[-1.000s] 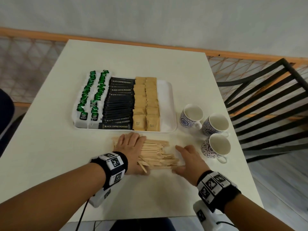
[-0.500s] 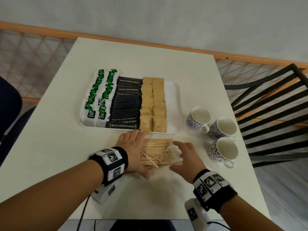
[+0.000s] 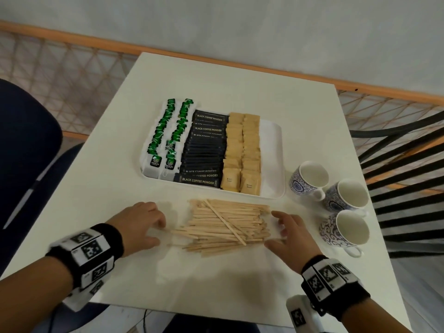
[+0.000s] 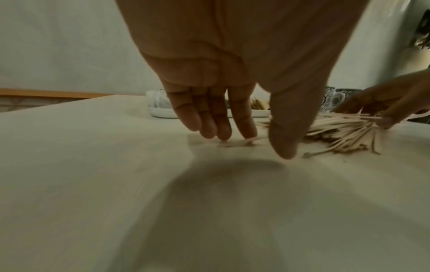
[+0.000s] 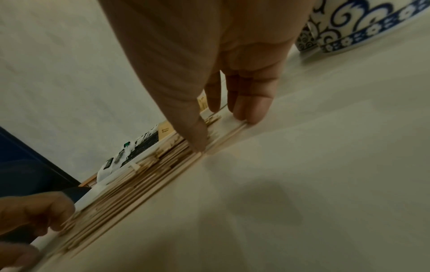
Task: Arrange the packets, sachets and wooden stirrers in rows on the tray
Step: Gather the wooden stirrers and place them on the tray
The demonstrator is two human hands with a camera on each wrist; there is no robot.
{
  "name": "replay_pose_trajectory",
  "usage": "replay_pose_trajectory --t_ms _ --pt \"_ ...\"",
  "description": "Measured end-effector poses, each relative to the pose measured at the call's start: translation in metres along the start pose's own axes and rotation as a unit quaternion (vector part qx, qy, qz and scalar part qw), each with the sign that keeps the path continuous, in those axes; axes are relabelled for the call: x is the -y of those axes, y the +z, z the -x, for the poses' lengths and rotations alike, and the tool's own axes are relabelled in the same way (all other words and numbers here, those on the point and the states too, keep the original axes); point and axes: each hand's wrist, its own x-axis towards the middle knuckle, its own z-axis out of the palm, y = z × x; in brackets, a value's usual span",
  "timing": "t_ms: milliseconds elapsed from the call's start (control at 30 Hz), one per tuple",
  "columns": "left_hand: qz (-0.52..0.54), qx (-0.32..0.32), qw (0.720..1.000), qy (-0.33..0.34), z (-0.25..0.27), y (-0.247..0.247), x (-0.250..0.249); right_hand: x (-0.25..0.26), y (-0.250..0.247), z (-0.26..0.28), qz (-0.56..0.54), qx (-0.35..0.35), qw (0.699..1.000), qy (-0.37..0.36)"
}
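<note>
Both hands have slid outward off the pile since half a second ago, and my head view has swung left. Left hand (image 3: 141, 224) now sits at the left ends of the wooden stirrers (image 3: 225, 224), fingers loosely bent with fingertips (image 4: 246, 130) down on the table (image 3: 216, 284), thumb near a stray end, gripping nothing. Right hand (image 3: 289, 233) sits at the right ends, fingers nearly straight, thumb and fingertips (image 5: 253, 114) touching the stick ends, holding nothing. One pile of stirrers, too many to count: thin pale flat sticks, mostly parallel left to right, one lying diagonally on top, left ends ragged. Pile lies on the table, just in front of the tray (image 3: 274, 164), not on it.

Next out, three blue-and-white patterned cups (image 3: 346, 227), white inside, clustered right of the pile and tray. One white rectangular tray. On it, left to right: two rows of green tea packets (image 3: 168, 140), one stacked row of black coffee powder sachets (image 3: 204, 152), two rows of tan sugar packets (image 3: 242, 150). Bare strip of tray at its right side.

Table is white, square. Blue chair (image 3: 26, 145) at left, black slatted chair (image 3: 403, 164) at right. Beyond, wooden rail (image 3: 168, 50) over lattice, then pale wall (image 3: 240, 25).
</note>
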Motion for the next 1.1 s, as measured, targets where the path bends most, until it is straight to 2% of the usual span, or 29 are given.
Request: replay_pose_trajectory --t_ms 200,333,467,600,733,800,1000,1100 --pt "0.003 0.003 1.0 -0.018 -0.008 -0.007 -0.006 0.005 0.004 -0.005 0.011 0.001 1.0 -0.018" --pt "0.024 -0.015 0.999 -0.021 0.0 -0.03 -0.017 0.006 0.004 -0.004 -0.001 0.01 1.0 -0.021" --pt "0.048 -0.022 0.999 0.009 -0.004 -0.046 -0.047 0.005 0.005 -0.004 -0.005 0.004 1.0 -0.017" --pt "0.064 -0.038 0.996 0.041 -0.034 -0.033 -0.087 0.007 0.008 -0.006 -0.005 0.016 1.0 -0.013" --pt "0.075 -0.06 0.994 0.052 -0.049 -0.018 -0.098 0.009 0.005 -0.005 -0.011 0.006 1.0 -0.027" --pt "0.063 -0.059 0.996 0.035 -0.044 -0.017 -0.091 0.003 -0.003 -0.001 0.005 -0.004 1.0 -0.025" --pt "0.12 -0.014 0.988 -0.092 -0.013 -0.005 -0.041 -0.016 -0.013 0.01 0.059 0.039 0.998 -0.007" --pt "0.158 0.006 0.982 -0.104 -0.006 0.007 -0.035 -0.01 -0.009 0.008 0.04 0.04 0.998 0.001"
